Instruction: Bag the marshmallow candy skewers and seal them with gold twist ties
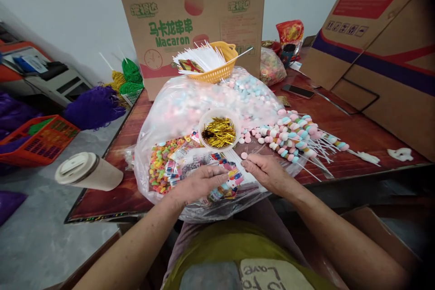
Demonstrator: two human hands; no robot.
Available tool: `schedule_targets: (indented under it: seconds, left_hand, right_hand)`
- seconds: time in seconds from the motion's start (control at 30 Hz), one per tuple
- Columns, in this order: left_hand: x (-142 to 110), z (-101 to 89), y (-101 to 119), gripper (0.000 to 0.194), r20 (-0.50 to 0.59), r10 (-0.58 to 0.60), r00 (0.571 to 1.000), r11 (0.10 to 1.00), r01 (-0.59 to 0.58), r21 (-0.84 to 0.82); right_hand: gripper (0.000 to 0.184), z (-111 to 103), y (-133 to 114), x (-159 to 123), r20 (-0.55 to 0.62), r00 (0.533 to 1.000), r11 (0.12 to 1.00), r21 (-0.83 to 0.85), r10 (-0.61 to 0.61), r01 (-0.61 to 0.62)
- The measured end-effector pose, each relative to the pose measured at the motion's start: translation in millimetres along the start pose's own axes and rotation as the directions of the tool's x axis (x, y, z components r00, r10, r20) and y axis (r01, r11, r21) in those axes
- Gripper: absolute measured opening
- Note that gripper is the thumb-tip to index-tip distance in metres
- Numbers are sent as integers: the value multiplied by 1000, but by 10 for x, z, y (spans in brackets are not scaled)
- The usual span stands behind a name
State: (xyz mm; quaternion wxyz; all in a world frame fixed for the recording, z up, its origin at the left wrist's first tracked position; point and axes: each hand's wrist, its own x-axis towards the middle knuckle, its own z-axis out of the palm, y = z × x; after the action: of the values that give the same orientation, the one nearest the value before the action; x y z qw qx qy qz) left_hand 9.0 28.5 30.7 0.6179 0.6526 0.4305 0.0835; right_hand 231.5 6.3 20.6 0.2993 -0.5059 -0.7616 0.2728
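Note:
My left hand (205,182) lies across a pile of printed plastic packets (197,163), its fingers stretched to the right. Under and beside its palm, pastel candy shows through clear film (219,191). My right hand (267,172) is closed, thumb and fingers pinched together at a small pink marshmallow (244,156). White sticks (234,158) lie between the two hands. Just beyond them stands a clear round tub (203,120) of gold twist ties (220,132). To the right lies a heap of finished-looking candy skewers (295,138) on white sticks.
A large plastic bag (159,99) of pastel marshmallows covers the table's middle, with a yellow basket (217,72) of sticks on it. Ring candies (159,163) lie left. A lidded cup (90,172) stands near the left edge. Cardboard boxes (204,9) and a phone (299,91) are behind.

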Motion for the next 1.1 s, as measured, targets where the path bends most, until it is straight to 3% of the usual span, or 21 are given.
schedule_targets:
  seconds: [0.07,0.13,0.23,0.33,0.43,0.57,0.73,0.8,0.87,0.93,0.97,1.03,1.1]
  left_hand:
    - [21,126,9,43,-101,-14,995,1000,11,-29]
    - [63,235,-2,36,-201,83,976,996,-83,6]
    - [131,351,-80,30,-344,276,897,960,-241,140]
    - [167,412,-181,30,-417,333,846,941,-267,209]
    - [168,422,-236,30,-470,302,830,953,-270,137]
    - [184,444,-256,29,-545,249,800,960,-279,29]
    - [187,529,-260,27,-562,274,780,960,-253,118]
    - [134,513,-231,29,-474,276,836,959,-274,75]
    - [65,460,-188,33,-259,300,918,952,-306,18]
    - [9,393,-147,37,-37,323,946,946,-322,25]
    - [-8,361,-130,37,33,333,942,940,-335,63]
    - [-19,308,-105,32,77,362,929,913,-370,174]
    - [-12,268,-90,27,89,370,925,891,-380,249]
  right_hand:
    - [36,-16,-29,4,4,1000,999,-39,-22,23]
    - [35,8,-55,9,20,999,997,-78,-28,30]
    - [35,113,-89,15,43,999,990,-141,-9,15]
    - [34,212,-88,13,67,998,988,-154,6,5]
    - [31,230,-30,-27,73,995,996,61,66,-71]
    - [42,304,27,-135,63,982,870,457,177,-186]
    - [26,576,-71,-231,40,945,824,479,325,-303]
    - [26,616,-108,-249,26,947,797,533,320,-284]
    - [25,611,-130,-265,59,958,767,586,279,-260]
    - [25,594,-146,-276,114,964,765,588,242,-262]
    - [25,585,-155,-276,132,967,807,533,217,-254]
    - [25,560,-175,-256,114,986,963,227,119,-142]
    - [22,506,-203,-206,97,995,988,-154,-15,30]
